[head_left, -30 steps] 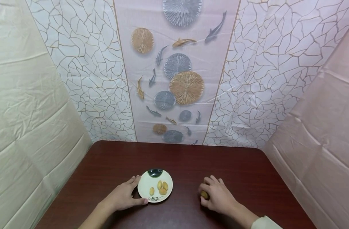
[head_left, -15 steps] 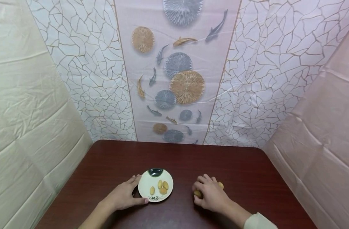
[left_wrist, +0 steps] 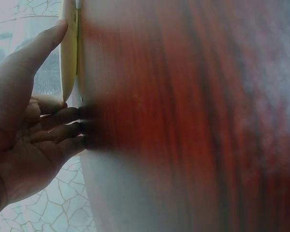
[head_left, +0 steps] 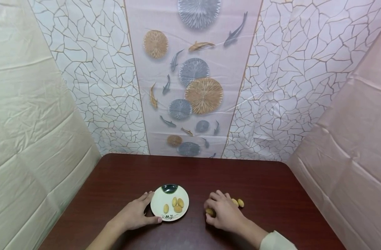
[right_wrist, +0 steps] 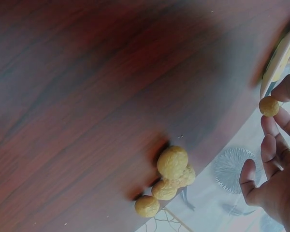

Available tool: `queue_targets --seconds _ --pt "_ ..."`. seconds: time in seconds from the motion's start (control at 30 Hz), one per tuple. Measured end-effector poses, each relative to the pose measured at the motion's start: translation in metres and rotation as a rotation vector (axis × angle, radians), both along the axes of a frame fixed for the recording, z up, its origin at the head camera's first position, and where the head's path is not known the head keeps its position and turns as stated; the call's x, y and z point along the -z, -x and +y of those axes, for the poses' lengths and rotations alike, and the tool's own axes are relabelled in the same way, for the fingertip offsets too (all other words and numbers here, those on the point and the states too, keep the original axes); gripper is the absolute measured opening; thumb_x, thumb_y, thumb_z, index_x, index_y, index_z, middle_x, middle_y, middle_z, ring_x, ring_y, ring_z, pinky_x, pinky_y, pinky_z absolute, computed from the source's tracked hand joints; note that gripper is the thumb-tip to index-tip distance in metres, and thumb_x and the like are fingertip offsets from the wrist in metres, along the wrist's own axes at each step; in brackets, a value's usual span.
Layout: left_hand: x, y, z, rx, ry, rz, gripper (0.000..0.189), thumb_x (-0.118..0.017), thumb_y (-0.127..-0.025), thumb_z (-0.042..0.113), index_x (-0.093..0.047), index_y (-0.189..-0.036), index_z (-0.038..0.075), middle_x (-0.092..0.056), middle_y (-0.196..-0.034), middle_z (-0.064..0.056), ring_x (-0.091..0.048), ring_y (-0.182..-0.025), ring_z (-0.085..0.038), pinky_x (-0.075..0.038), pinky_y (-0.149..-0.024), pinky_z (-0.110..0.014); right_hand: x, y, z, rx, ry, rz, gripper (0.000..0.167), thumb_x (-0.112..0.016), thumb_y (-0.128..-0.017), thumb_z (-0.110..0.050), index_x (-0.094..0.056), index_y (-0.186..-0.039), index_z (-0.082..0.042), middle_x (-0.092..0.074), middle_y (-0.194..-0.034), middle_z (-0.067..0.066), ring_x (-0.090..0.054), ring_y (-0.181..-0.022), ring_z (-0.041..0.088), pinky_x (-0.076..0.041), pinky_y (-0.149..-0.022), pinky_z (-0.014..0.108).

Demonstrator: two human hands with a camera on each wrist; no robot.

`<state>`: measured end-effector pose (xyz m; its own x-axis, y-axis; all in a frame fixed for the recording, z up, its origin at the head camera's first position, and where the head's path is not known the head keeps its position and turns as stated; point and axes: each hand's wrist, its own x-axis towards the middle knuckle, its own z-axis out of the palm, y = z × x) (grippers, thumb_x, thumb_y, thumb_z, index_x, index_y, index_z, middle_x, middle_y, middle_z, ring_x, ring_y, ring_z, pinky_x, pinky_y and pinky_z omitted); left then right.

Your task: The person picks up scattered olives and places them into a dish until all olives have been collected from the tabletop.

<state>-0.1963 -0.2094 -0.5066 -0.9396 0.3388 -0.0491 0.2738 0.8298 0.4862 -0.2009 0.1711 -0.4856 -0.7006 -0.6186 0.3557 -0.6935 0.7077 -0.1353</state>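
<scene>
Yellow fruit (head_left: 210,211) is pinched between the thumb and fingertips of the right hand (head_left: 224,212), to the right of the plate (head_left: 158,200).
The plate's rim is touched by the left hand (head_left: 134,212), its thumb and fingers held spread apart. Four pieces (head_left: 177,209) are borne on the plate, three close together and one apart. On the table (head_left: 256,180), four loose pieces (right_wrist: 172,162) are seen bunched near the right hand.

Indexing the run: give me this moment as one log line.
left hand: touches cream-and-green plate | right hand: pinches yellow oval piece | on plate: four yellow pieces | on wood-grain table: cluster of four more
</scene>
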Motion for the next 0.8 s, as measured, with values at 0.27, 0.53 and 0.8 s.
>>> queue_targets --seconds 0.27,0.53,0.8 --pt "0.0 0.0 0.0 0.0 0.004 0.005 0.121 -0.084 -0.084 0.072 -0.041 -0.168 -0.004 -0.047 -0.169 -0.032 -0.052 -0.153 -0.053 -0.049 -0.117 -0.07 -0.002 -0.001 -0.009 -0.007 0.002 -0.012 0.016 -0.087 -0.085 -0.02 -0.075 -0.095 -0.024 -0.052 -0.089 -0.016 -0.038 -0.086 0.002 -0.031 -0.076 0.027" --pt "0.0 -0.001 0.001 0.006 0.005 0.011 0.121 -0.084 -0.084 0.072 -0.041 -0.167 -0.004 -0.047 -0.169 -0.031 -0.052 -0.152 -0.053 -0.05 -0.117 -0.07 -0.004 -0.001 -0.02 -0.028 0.027 -0.043 0.015 -0.086 -0.086 -0.019 -0.076 -0.096 -0.023 -0.054 -0.089 -0.015 -0.038 -0.087 0.002 -0.03 -0.076 0.027" --pt "0.0 0.0 0.001 0.006 0.009 0.013 0.121 -0.084 -0.084 0.072 -0.041 -0.167 -0.004 -0.047 -0.169 -0.03 -0.052 -0.153 -0.052 -0.05 -0.117 -0.069 -0.002 -0.001 -0.03 -0.051 0.043 -0.051 0.016 -0.086 -0.086 -0.018 -0.077 -0.098 -0.022 -0.056 -0.091 -0.014 -0.038 -0.088 0.004 -0.03 -0.076 0.026"
